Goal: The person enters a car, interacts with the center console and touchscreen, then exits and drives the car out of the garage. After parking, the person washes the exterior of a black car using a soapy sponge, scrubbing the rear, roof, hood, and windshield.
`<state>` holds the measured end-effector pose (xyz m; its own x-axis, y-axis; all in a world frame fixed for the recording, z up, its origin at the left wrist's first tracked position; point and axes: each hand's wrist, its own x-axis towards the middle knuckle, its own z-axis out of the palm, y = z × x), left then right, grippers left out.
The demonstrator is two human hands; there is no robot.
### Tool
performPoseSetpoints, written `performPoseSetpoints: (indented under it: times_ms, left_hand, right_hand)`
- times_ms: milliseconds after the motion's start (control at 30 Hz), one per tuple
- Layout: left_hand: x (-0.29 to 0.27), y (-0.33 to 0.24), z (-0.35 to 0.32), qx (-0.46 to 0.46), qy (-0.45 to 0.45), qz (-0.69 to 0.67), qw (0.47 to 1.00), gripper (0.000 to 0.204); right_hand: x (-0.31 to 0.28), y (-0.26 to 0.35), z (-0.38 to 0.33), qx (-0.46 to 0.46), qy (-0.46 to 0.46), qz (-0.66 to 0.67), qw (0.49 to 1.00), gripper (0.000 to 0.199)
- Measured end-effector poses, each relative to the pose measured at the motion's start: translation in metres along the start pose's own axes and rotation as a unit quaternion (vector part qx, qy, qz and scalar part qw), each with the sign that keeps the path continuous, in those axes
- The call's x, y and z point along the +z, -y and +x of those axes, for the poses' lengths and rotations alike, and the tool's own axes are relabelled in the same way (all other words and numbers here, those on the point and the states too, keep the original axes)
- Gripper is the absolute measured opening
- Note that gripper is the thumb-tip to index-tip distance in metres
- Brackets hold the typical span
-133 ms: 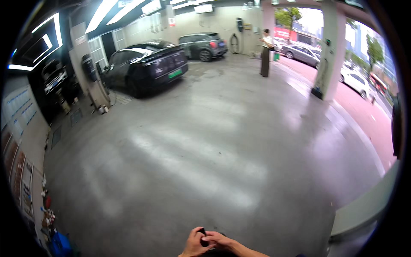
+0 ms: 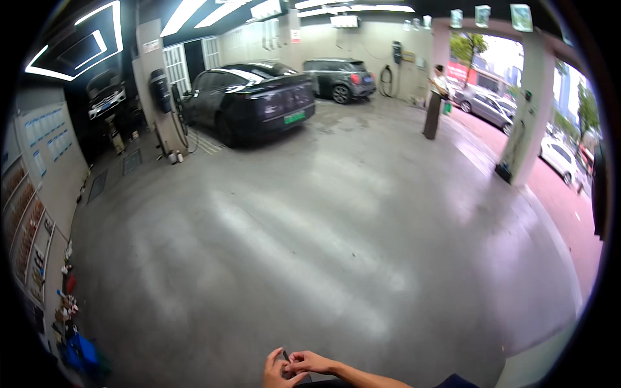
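At the lower edge my left hand point(image 2: 275, 371) is closed around a small dark flat object point(image 2: 286, 355), whose kind I cannot make out. My right hand point(image 2: 312, 363) meets it from the right, its fingers bent and pressed together close against the left fingers. Whether the right fingertips grip the same object is hidden. Both hands are held close together in front of my body, above the grey floor point(image 2: 291, 278).
A black car point(image 2: 268, 103) and a smaller grey car point(image 2: 339, 77) stand at the back. Another person point(image 2: 434, 103) stands near the street opening. A blue container point(image 2: 81, 352) and shelves line the left wall. Pillars point(image 2: 521, 123) flank the opening; cars stand outside.
The view has turned left and up, so the room appears shifted right and lower. My hands sit slightly further left in the picture, and the dark object looks thinner.
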<state>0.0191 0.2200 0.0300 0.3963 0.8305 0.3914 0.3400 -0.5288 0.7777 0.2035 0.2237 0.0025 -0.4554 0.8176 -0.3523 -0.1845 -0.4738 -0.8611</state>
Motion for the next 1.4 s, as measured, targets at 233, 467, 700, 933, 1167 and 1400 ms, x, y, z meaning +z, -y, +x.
performPoseSetpoints:
  times_ms: [233, 467, 700, 933, 1167, 1400]
  left_hand:
    - [-0.038, 0.258, 0.168, -0.264, -0.123, -0.005, 0.957, 0.019]
    - [-0.146, 0.446, 0.533, -0.204, -0.022, -0.021, 0.979, 0.022]
    - [-0.215, 0.632, 0.841, -0.288, 0.043, 0.123, 0.949, 0.035]
    - [-0.235, 0.933, 0.855, -0.577, 0.033, 0.129, 0.806, 0.052]
    - [-0.309, 1.061, 0.959, -0.753, 0.132, 0.075, 0.64, 0.038]
    - [-0.345, 1.332, 1.268, -0.586, 0.051, 0.227, 0.776, 0.044]
  right_hand:
    - [-0.249, -0.022, 0.295, 0.176, -0.152, -0.298, 0.926, 0.044]
    - [-0.438, -0.016, 0.326, 0.393, -0.469, 0.006, 0.791, 0.029]
    - [-0.457, 0.196, 0.546, 0.375, -0.439, -0.094, 0.811, 0.03]
    - [-0.675, 0.272, 1.018, 0.371, -0.349, -0.335, 0.792, 0.049]
    - [-0.686, 0.699, 1.468, 0.046, -0.307, -0.274, 0.91, 0.04]
    - [-0.808, 0.774, 1.692, 0.093, -0.406, -0.214, 0.884, 0.055]
